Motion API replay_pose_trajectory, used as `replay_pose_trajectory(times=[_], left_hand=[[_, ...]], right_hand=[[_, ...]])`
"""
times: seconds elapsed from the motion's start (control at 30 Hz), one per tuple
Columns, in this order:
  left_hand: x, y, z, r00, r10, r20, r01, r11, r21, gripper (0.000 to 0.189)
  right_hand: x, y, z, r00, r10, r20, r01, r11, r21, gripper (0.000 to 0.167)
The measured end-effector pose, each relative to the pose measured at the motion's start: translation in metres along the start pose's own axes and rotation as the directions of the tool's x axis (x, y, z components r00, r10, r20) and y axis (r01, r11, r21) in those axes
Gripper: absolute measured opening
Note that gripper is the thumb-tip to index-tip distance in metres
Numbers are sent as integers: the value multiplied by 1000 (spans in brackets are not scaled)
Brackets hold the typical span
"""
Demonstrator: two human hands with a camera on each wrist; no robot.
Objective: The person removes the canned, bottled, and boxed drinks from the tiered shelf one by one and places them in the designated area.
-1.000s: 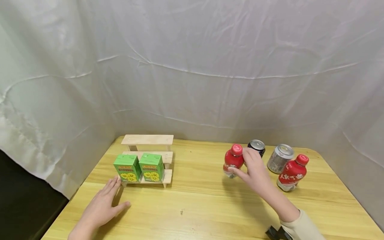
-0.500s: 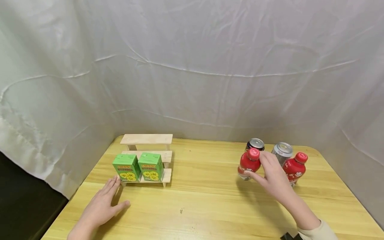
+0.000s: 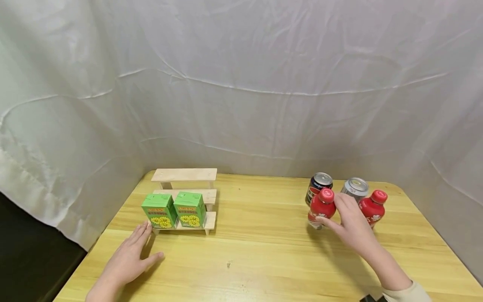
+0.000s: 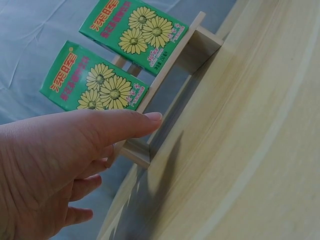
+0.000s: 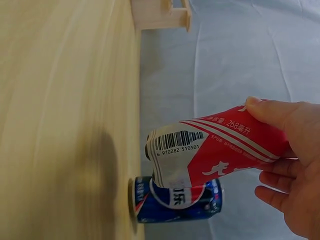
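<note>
My right hand grips a red drink bottle around its upper part, thumb on one side and fingers on the other. In the right wrist view the bottle's base hangs slightly tilted just above the table, in front of a dark blue soda can. A second red bottle and a silver can stand beyond that hand, partly covered by it. My left hand lies with extended fingers by the left front corner of a small wooden stepped shelf, its fingertips touching or very near it.
Two green drink cartons with yellow flowers stand side by side on the shelf's lowest step. The upper two steps carry nothing. A wooden table lies beneath everything, and a pale hanging cloth closes off its back and sides.
My right hand has carried the red bottle rightward, from left of the dark can to in front of it, and slightly lower. My left hand and the cartons stay put.
</note>
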State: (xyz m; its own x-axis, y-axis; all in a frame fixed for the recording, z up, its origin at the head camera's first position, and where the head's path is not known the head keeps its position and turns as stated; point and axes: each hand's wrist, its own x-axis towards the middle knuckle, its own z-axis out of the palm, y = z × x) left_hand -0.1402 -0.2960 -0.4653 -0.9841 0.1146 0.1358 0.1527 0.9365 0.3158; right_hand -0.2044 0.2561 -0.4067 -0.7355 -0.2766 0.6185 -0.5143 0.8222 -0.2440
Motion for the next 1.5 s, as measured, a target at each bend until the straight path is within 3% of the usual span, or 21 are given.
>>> replay_pose_trajectory(times=[0.3, 0.6, 1.17, 1.5], left_hand=[[-1, 0, 0, 1000, 4, -3, -3, 1000, 1, 98], [0, 0, 0, 1000, 9, -9, -9, 1000, -1, 98], [1, 0, 1, 1000, 10, -11, -10, 1000, 4, 98], [0, -1, 2, 1000, 14, -21, -14, 1000, -1, 98]], right_hand=[[-6, 12, 4, 998, 50, 44, -50, 999, -18, 52], [-7, 23, 6, 1000, 17, 22, -17, 999, -27, 49], [-10, 28, 9, 992, 79, 99, -81, 996, 22, 48], [-8, 30, 10, 990, 100, 95, -100, 995, -9, 44]])
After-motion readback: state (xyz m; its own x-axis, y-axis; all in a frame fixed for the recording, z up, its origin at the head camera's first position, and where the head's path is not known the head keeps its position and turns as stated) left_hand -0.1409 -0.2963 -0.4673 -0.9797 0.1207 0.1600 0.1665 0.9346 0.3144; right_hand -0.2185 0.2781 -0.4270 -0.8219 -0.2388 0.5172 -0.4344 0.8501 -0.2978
